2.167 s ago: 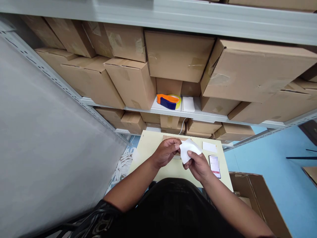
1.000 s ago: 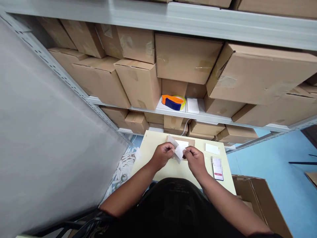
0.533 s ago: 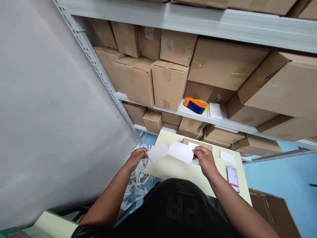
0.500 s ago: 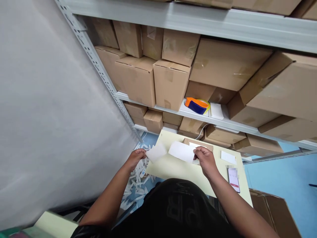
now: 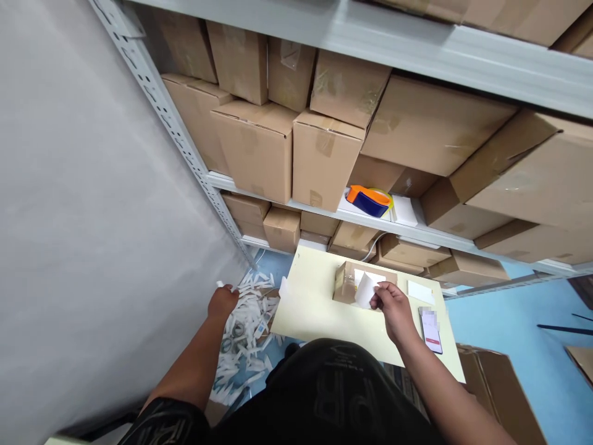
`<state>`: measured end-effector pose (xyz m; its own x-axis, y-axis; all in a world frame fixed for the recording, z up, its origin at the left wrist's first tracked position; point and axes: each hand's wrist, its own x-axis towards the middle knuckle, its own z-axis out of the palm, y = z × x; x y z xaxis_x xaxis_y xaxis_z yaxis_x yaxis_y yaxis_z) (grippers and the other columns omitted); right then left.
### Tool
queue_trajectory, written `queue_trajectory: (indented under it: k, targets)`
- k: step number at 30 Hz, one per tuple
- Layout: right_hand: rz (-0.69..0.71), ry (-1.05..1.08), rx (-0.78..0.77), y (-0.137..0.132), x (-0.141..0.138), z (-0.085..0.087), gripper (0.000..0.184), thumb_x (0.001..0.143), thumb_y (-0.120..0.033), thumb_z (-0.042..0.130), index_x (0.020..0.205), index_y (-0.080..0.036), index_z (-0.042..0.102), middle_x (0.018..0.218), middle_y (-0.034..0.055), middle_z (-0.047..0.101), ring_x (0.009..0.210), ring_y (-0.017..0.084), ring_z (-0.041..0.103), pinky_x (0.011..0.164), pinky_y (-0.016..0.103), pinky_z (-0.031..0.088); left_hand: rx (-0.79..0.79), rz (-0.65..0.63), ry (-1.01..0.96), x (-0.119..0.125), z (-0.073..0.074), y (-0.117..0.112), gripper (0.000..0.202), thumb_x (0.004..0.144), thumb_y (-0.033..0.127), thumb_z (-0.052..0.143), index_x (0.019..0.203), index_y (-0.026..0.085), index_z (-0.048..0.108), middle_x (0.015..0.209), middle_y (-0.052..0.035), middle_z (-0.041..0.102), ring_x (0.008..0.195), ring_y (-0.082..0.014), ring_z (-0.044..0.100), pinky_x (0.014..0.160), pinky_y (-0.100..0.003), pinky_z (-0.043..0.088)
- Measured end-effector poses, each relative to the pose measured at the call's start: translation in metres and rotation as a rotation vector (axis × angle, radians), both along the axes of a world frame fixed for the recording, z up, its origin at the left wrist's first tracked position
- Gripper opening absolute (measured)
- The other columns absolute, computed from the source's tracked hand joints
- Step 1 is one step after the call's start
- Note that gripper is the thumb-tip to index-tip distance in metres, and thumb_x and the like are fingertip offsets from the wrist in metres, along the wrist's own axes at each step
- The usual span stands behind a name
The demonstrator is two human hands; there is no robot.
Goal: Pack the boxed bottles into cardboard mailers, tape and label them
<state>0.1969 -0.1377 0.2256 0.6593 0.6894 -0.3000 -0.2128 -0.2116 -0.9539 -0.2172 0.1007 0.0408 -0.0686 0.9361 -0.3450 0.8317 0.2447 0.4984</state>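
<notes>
My right hand [image 5: 393,306] pinches a small white paper sheet [image 5: 365,290], curled at its lower edge. The sheet hangs in front of a taped cardboard box [image 5: 343,283], hiding part of it; whether they touch I cannot tell. A white label shows on the box top behind the sheet. Out past the table's left side, my left hand [image 5: 223,301] is closed, with a bit of white paper [image 5: 219,284] poking out at its fingers. Another white paper piece [image 5: 283,288] is at the left edge of the pale yellow table [image 5: 310,309].
A phone [image 5: 430,330] and a white stack of paper [image 5: 420,292] lie on the table's right. White scraps [image 5: 248,309] and tape rolls litter the floor at left. Shelves of cardboard boxes [image 5: 252,148] rise behind, with an orange and blue tape dispenser [image 5: 369,201].
My left hand has swung left and down, away from the table. The right-hand sheet now hangs curled before the box instead of stretching leftward. The view has shifted slightly.
</notes>
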Motion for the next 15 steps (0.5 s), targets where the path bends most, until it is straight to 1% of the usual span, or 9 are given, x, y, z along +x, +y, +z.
queue_trajectory:
  k: [2,3,6,9,10,11,12,14,15]
  targets:
    - [-0.009,0.026,-0.001,0.001,-0.001,0.0,0.025,0.074,-0.041,0.079,0.079,-0.021,0.064,0.058,-0.0025,0.06,0.054,0.014,0.054,0.057,0.028,0.042,0.072,-0.044,0.015,0.01,0.005,0.002,0.025,0.074,0.03,0.062,0.094,0.015,0.066,0.097,-0.0146,0.07,0.102,-0.034,0.066,0.085,-0.036,0.048]
    - [-0.01,0.041,-0.002,0.001,-0.001,-0.001,0.025,0.074,-0.041,0.079,0.079,-0.021,0.064,0.058,-0.0025,0.06,0.053,0.014,0.053,0.056,0.028,0.042,0.107,-0.073,0.017,0.017,0.009,0.002,0.024,0.076,0.03,0.061,0.095,0.015,0.066,0.099,-0.0145,0.069,0.101,-0.0337,0.065,0.085,-0.037,0.048]
    - [-0.005,0.088,-0.004,0.003,-0.001,-0.003,0.026,0.075,-0.041,0.078,0.08,-0.02,0.064,0.059,-0.0025,0.061,0.052,0.013,0.053,0.055,0.027,0.042,0.195,-0.175,-0.015,0.045,0.025,0.002,0.015,0.084,0.029,0.058,0.088,0.016,0.065,0.094,-0.0125,0.067,0.095,-0.0321,0.064,0.084,-0.038,0.046]
    - [0.004,0.108,-0.008,0.004,-0.001,-0.004,0.028,0.075,-0.042,0.078,0.08,-0.02,0.062,0.059,-0.0024,0.062,0.052,0.013,0.054,0.055,0.027,0.043,0.275,-0.275,-0.094,0.083,0.05,-0.007,0.012,0.089,0.024,0.056,0.082,0.018,0.065,0.091,-0.0093,0.067,0.095,-0.0292,0.064,0.086,-0.037,0.045]
    - [0.009,0.109,-0.008,0.005,-0.001,-0.004,0.028,0.075,-0.043,0.078,0.08,-0.02,0.062,0.06,-0.0023,0.062,0.053,0.014,0.055,0.055,0.027,0.043,0.293,-0.311,-0.125,0.098,0.061,-0.014,0.011,0.088,0.022,0.057,0.081,0.02,0.065,0.091,-0.0079,0.068,0.095,-0.0275,0.064,0.086,-0.035,0.045]
    - [0.016,0.112,-0.006,0.007,-0.003,-0.004,0.029,0.075,-0.043,0.078,0.08,-0.02,0.061,0.06,-0.0021,0.063,0.053,0.014,0.055,0.056,0.027,0.044,0.32,-0.357,-0.179,0.114,0.073,-0.024,0.01,0.089,0.022,0.058,0.084,0.021,0.067,0.095,-0.0069,0.07,0.095,-0.026,0.065,0.087,-0.034,0.046]
    - [0.021,0.117,-0.004,0.008,-0.004,-0.004,0.029,0.075,-0.043,0.078,0.08,-0.021,0.061,0.06,-0.0019,0.064,0.054,0.014,0.056,0.056,0.028,0.044,0.36,-0.435,-0.279,0.131,0.086,-0.037,0.011,0.09,0.022,0.058,0.089,0.021,0.069,0.098,-0.0074,0.071,0.094,-0.0262,0.065,0.086,-0.035,0.046]
    - [0.034,0.141,0.001,0.012,-0.009,-0.005,0.029,0.074,-0.043,0.078,0.08,-0.021,0.06,0.061,-0.0016,0.065,0.054,0.014,0.057,0.056,0.028,0.046,0.415,-0.648,-0.388,0.166,0.114,-0.068,0.015,0.093,0.03,0.06,0.099,0.022,0.07,0.102,-0.0076,0.071,0.093,-0.0254,0.066,0.086,-0.036,0.047]
    - [0.038,0.156,0.004,0.014,-0.012,-0.005,0.029,0.074,-0.043,0.078,0.08,-0.021,0.06,0.062,-0.0014,0.066,0.054,0.014,0.058,0.056,0.028,0.046,0.454,-0.769,-0.399,0.183,0.127,-0.085,0.017,0.093,0.035,0.063,0.102,0.023,0.07,0.102,-0.0075,0.071,0.095,-0.0255,0.066,0.087,-0.037,0.048]
